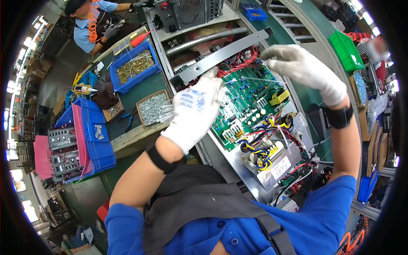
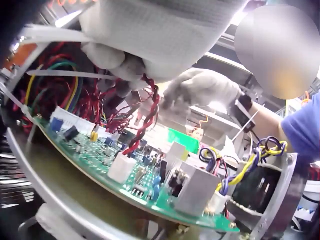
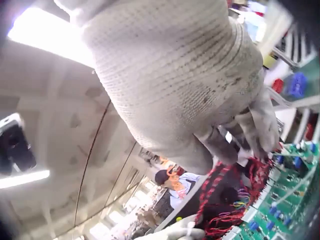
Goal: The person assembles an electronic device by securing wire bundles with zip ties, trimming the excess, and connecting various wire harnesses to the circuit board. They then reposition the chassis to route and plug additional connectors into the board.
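The left hand (image 1: 196,111), in a white knit glove, is curling its fingers round thin white plastic cable ties (image 2: 56,34), near a red-and-black twisted wire (image 2: 148,120) that is rising from the green circuit board (image 1: 242,102) in the middle. The right hand (image 1: 304,71), similarly gloved, is hanging over the board's far right side, fingers slightly bent; I cannot tell whether they are pinching anything. A long grey metal bar (image 1: 225,56) is running along the board's far edge.

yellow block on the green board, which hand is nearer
Right. The right hand is just beyond the yellow block; the left hand is farther off, across the green board.
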Demonstrator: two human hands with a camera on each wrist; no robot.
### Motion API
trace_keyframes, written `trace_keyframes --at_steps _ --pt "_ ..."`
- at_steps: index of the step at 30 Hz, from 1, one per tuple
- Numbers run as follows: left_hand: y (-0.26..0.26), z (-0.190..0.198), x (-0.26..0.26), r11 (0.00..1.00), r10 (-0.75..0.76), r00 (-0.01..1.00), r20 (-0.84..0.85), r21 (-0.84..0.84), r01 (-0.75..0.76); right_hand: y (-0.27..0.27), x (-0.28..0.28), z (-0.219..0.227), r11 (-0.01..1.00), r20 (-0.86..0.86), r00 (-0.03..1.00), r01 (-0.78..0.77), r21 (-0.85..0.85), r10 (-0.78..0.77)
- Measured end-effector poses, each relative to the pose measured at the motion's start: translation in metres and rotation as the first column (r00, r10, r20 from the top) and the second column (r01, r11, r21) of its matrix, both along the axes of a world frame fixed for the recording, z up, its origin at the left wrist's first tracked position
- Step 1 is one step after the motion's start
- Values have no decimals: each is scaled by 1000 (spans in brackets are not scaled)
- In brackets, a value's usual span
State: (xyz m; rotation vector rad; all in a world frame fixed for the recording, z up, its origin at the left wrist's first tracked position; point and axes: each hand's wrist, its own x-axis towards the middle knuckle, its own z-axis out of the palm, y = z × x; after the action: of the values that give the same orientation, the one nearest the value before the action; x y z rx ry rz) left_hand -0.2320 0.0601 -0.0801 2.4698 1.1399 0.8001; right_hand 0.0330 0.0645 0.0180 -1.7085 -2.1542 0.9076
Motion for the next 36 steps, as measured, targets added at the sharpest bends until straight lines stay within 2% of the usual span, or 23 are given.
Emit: trace_keyframes --at_steps 2,3,4,5,6,7,8,10,12,14,16,17,20,22,23,24,26,30,31,32,34,35,36 --pt "8 -7 10 996 63 997 -42 68 -60 -14 -21 26 953 53 966 -241 -184 255" --pt "8 1 13 999 45 995 -89 -14 -46 -17 -37 24 904 100 914 -365 -221 394" --pt "8 -8 14 999 30 999 22 35 -30 -19 -52 15 838 137 841 -478 -262 523" --pt "3 -2 16 999 33 997 67 -3 -33 -23 -61 -12 843 162 827 -522 -132 538" --pt "-5 5 14 999 41 993 114 -40 -37 -22 -73 -19 831 272 788 -546 -105 552" --pt "-18 11 4 997 26 999 31 73 -28 -15 -76 -35 846 252 808 -519 -124 533" --pt "-28 13 -13 990 -72 997 39 126 67 -7 -79 -48 858 229 826 -493 -145 514" --pt "-55 12 -49 991 -130 991 28 2 130 0 -84 -41 886 127 883 -428 -177 452" --pt "-58 -8 -77 995 0 999 -32 -95 -3 14 -80 -46 871 104 880 -432 -233 464" --pt "-52 -18 -83 965 217 962 164 -187 -186 25 -73 -46 847 -1 859 -505 -168 512" --pt "-42 -11 -77 979 203 975 88 -38 -200 27 -75 -43 840 5 851 -516 -169 524" --pt "-39 -13 -70 978 206 974 91 -40 -204 28 -75 -43 823 -23 845 -525 -219 534" --pt "-35 -15 -56 963 265 956 127 -90 -255 27 -80 -36 766 -108 823 -560 -315 557" --pt "-38 -13 -54 915 326 943 73 -273 -296 21 -81 -33 779 -94 846 -523 -346 525" --pt "-42 -13 -56 957 277 959 54 -107 -270 21 -70 -61 771 -48 776 -630 -88 629" --pt "-44 -15 -54 956 278 959 50 -107 -272 19 -71 -63 770 -51 775 -632 -86 630" --pt "-49 -20 -52 966 249 968 29 -75 -247 11 -79 -66 829 88 826 -546 -119 557" --pt "-38 -26 -46 946 310 949 49 -117 -303 6 -97 -72 842 231 811 -532 -94 538" --pt "-35 -27 -43 944 313 948 57 -130 -304 1 -100 -72 817 293 795 -572 76 530" --pt "-34 -29 -42 947 305 951 53 -121 -297 3 -94 -101 809 -3 843 -514 285 537" --pt "-33 -35 -42 977 210 975 69 -44 -208 2 -86 -97 820 25 853 -508 264 521" --pt "-32 -42 -40 978 195 980 29 73 -197 1 -84 -94 827 53 855 -513 229 515" --pt "-33 -37 -42 977 200 979 32 74 -202 0 -84 -91 832 83 854 -520 191 514"
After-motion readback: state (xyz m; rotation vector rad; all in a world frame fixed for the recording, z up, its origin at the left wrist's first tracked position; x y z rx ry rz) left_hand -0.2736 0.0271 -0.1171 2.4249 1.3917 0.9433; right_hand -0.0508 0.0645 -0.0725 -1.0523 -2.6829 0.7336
